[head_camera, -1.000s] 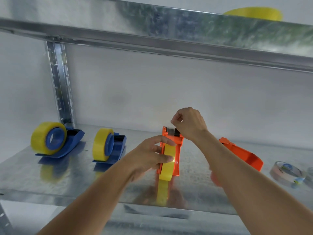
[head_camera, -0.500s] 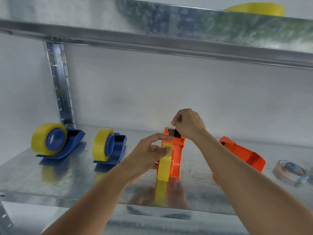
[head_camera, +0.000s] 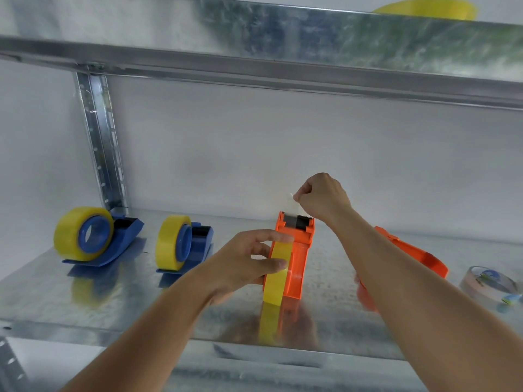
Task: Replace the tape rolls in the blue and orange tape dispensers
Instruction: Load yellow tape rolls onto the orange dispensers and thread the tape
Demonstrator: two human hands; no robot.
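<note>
Pinching the clear tape end point(head_camera: 293, 203) straight above the orange dispenser point(head_camera: 297, 250)'s cutter, the right hand point(head_camera: 322, 198) pulls along its long axis while the left hand point(head_camera: 249, 264) grips the yellow roll point(head_camera: 276, 274).

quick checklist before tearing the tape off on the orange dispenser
1. Yellow tape roll seated in the orange dispenser: ok, it sits in the cradle.
2. Left hand steadying the roll: ok, fingers wrap it.
3. Right hand pinching the tape end: ok, held above the cutter.
4. Tape strip over the serrated blade: ok, it rises from the blade.
5. Strip free of twists: cannot tell, too transparent.
6. Second orange dispenser loaded: cannot tell, the forearm hides part of it.
</note>
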